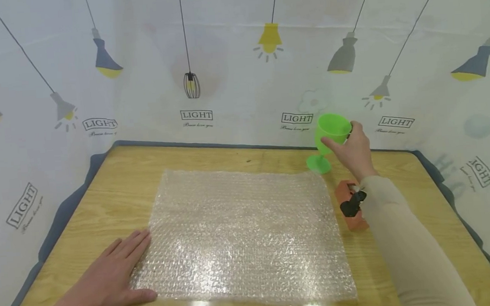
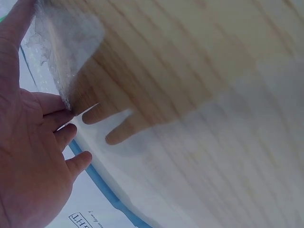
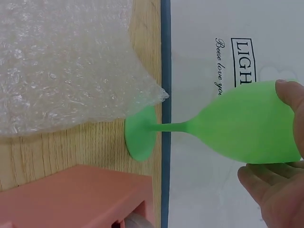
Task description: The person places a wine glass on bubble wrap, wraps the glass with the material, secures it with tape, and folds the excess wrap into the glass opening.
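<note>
A green plastic goblet [image 1: 330,130] stands at the far right corner of a bubble wrap sheet [image 1: 242,234]. My right hand [image 1: 353,150] grips its bowl near the rim, thumb on one side and fingers on the other. In the right wrist view the goblet's foot [image 3: 140,135] is partly covered by the sheet's corner. At the sheet's left edge, my left hand [image 1: 116,271] lies with fairly straight fingers touching the wrap. The left wrist view shows the left hand [image 2: 38,156] beside a lifted bit of bubble wrap [image 2: 71,42].
An orange tape dispenser-like object [image 1: 347,198] with a black part sits right of the sheet, under my right forearm. The wooden table [image 1: 82,211] has a dark blue edge [image 1: 227,145]. White cloth [image 1: 229,45] printed with lamps hangs around it.
</note>
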Tool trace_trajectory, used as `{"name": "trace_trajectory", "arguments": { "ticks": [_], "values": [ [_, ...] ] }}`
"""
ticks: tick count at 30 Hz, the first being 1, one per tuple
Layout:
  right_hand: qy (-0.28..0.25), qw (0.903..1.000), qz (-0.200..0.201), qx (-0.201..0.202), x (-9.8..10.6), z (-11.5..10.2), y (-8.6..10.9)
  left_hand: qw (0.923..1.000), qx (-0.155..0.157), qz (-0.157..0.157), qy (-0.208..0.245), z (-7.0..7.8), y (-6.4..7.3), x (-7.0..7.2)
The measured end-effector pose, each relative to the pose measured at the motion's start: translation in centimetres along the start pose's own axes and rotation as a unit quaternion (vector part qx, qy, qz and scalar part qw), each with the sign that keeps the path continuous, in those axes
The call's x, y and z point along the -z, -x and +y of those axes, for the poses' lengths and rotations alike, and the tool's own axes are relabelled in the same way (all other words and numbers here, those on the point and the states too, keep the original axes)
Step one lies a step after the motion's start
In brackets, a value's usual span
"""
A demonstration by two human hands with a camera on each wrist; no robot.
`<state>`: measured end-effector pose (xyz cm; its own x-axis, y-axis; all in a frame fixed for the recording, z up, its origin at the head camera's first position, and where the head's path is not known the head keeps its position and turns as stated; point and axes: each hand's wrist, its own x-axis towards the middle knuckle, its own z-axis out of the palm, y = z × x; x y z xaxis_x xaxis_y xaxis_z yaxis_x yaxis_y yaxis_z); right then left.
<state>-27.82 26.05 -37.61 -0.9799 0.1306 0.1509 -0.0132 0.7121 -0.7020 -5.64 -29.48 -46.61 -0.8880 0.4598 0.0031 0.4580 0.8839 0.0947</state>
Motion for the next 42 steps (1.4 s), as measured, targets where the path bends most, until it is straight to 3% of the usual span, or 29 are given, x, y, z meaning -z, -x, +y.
{"name": "trace_trajectory", "arguments": {
  "ticks": [11, 25, 29, 42],
  "values": [
    [-0.024, 0.9994, 0.015, 0.021, 0.4, -0.7, 0.1, 0.9999, 0.003, -0.015, 0.001, 0.3, -0.7, 0.4],
    [-0.074, 0.9960, 0.004, 0.051, 0.6, -3.3, 0.2, 0.9998, 0.005, -0.016, 0.011, 0.3, -1.0, 0.3],
    [-0.076, 0.9956, -0.006, 0.055, 0.5, -4.1, 0.4, 0.9999, -0.001, -0.009, 0.005, 0.4, -1.0, 0.3],
    [-0.071, 0.9947, -0.016, 0.073, -0.3, -4.4, 1.3, 0.9994, 0.010, -0.031, 0.015, 0.6, -1.4, 0.5]
  ]
}}
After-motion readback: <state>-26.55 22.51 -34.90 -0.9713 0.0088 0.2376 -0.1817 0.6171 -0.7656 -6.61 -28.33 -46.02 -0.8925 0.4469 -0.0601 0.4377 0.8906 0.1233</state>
